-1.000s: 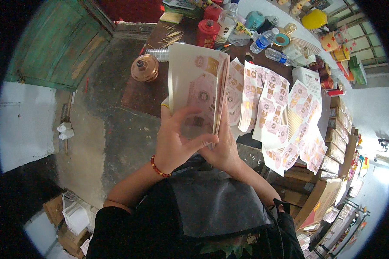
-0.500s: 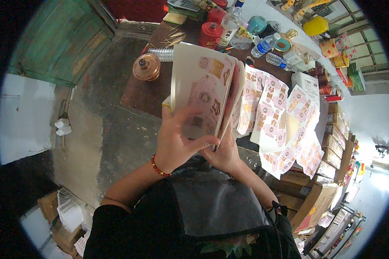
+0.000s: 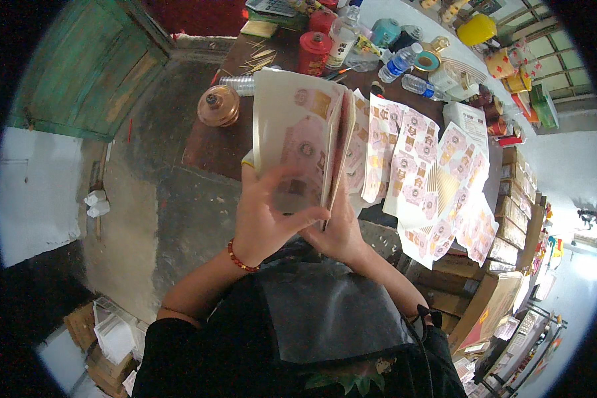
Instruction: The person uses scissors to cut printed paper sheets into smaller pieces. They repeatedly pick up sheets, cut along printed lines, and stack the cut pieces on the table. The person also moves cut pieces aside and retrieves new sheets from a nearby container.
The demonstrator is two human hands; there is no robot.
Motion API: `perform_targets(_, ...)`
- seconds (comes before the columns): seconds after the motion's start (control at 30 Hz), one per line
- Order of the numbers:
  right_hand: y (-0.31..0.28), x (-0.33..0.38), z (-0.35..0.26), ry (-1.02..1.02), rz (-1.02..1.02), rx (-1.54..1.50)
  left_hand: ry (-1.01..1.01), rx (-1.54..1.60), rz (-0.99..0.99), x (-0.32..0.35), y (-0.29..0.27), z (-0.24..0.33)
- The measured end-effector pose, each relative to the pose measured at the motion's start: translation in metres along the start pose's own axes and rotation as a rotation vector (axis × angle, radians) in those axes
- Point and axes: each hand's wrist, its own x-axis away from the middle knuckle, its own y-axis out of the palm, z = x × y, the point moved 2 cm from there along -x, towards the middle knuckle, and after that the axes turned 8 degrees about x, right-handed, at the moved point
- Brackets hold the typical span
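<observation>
Sheet stack (image 3: 298, 132) btwn both grips

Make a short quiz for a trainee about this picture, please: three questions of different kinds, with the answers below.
1. True or false: both hands hold the stack of printed sheets.
2. Which wrist has the red bead bracelet? A) left B) right C) neither
3. Fill in: the round copper-coloured lidded pot stands to the person's ____ of the stack.

Key
1. True: the left hand lies over the front of the stack, and the right hand supports its lower edge from behind.
2. A
3. left
</observation>
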Motion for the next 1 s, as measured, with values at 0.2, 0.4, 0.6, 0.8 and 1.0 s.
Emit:
perform_targets(0.2,0.000,-0.002,-0.007,0.034,-0.022,-0.109,0.091,-0.027,0.005,-0.003,-0.002,-0.003)
perform_targets(0.4,0.015,0.000,0.025,-0.019,-0.150,-0.010,-0.394,0.250,0.148,0.022,-0.038,-0.076)
perform_targets(0.6,0.057,0.004,0.060,0.494,-0.391,-0.450,-0.577,0.256,0.177,0.066,-0.093,-0.192)
perform_targets(0.8,0.065,0.030,0.137,0.524,-0.236,0.045,-0.627,0.142,0.128,0.075,-0.113,-0.254)
perform_targets(1.0,0.067,0.026,0.152,0.203,-0.162,0.466,-0.634,0.058,0.129,0.081,-0.117,-0.277)
